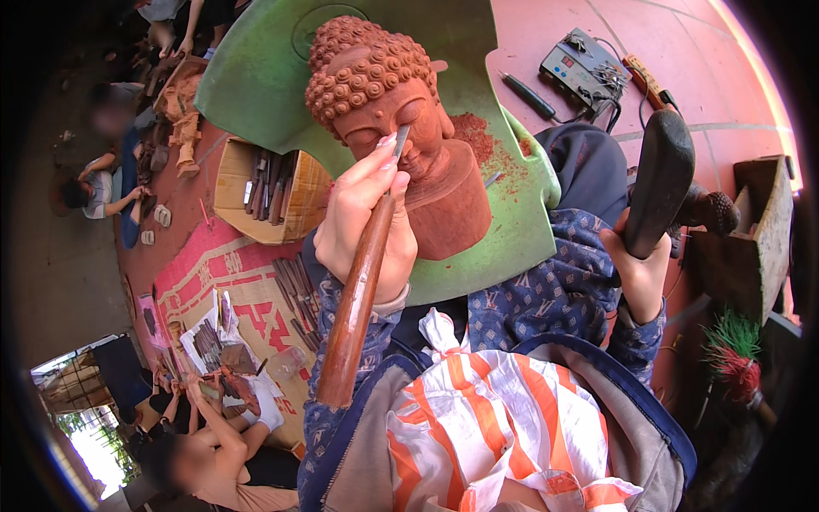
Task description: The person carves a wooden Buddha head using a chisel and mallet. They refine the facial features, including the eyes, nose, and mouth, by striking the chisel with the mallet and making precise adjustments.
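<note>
A reddish wooden Buddha bust [456, 205] with tight curls leans on a green plastic surface [503, 256] before me. My left hand [367, 226] is closed round a wood-carving chisel [354, 316], its long brown handle pointing back toward my chest. The chisel's narrow metal blade reaches the bust's face beside the nose, close to the eye; fingertips partly hide the contact. Off to the right, my right hand [636, 269] grips a dark wooden mallet [664, 179], held away from the chisel. Reddish wood shavings [478, 141] lie beside the bust's neck.
A cardboard box [235, 183] of chisels stands left, with more chisels [294, 290] on a mat. At upper right are a grey control box [584, 68], a black pen-shaped tool [529, 96] and a power strip [646, 81]. A wooden crate [751, 243] stands right. Other people work left.
</note>
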Available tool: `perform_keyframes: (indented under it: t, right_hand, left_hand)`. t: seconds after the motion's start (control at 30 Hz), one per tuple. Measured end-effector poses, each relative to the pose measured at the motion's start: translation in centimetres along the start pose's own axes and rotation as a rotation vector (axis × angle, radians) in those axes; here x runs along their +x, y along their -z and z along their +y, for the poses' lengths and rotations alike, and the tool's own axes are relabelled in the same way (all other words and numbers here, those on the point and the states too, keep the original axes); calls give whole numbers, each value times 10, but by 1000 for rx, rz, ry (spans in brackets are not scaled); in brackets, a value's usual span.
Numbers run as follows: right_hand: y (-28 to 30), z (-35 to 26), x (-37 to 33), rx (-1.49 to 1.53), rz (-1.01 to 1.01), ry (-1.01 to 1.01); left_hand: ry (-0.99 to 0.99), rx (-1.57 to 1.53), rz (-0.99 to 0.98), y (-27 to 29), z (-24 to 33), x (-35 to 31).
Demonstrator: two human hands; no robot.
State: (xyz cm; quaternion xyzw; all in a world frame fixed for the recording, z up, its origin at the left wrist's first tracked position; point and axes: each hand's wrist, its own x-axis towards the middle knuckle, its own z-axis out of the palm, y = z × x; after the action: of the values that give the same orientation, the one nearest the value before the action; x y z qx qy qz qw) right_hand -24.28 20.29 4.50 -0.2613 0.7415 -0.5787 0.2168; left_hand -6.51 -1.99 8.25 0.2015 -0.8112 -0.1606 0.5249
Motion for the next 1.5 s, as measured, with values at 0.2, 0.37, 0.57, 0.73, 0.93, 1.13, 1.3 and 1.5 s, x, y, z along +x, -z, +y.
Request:
perform_keyframes:
  t: [0.2,0.37,0.57,0.73,0.93,1.13,1.3,1.5]
  right_hand:
    - [7,-16,7,-42,-79,91]
    - [13,-81,24,-139,-158,403]
    - [5,-180,46,-474,-370,1058]
    - [3,-227,56,-724,-504,1290]
    - [-1,-242,53,-836,-528,1401]
    - [10,-245,59,-872,-445,1420]
    - [29,-213,69,-708,-232,1255]
    - [54,-104,50,-334,5,664]
  left_hand:
    - [-14,20,-30,5,3,5]
    - [16,25,-79,4,7,11]
    - [-37,304,-192,18,-6,-6]
    - [-60,336,-246,12,-14,-11]
    - [-67,363,-256,17,-18,-19]
    - [-76,353,-227,19,-23,-18]
    - [-128,296,-87,47,-16,-24]
    - [-40,-259,140,55,12,-22]
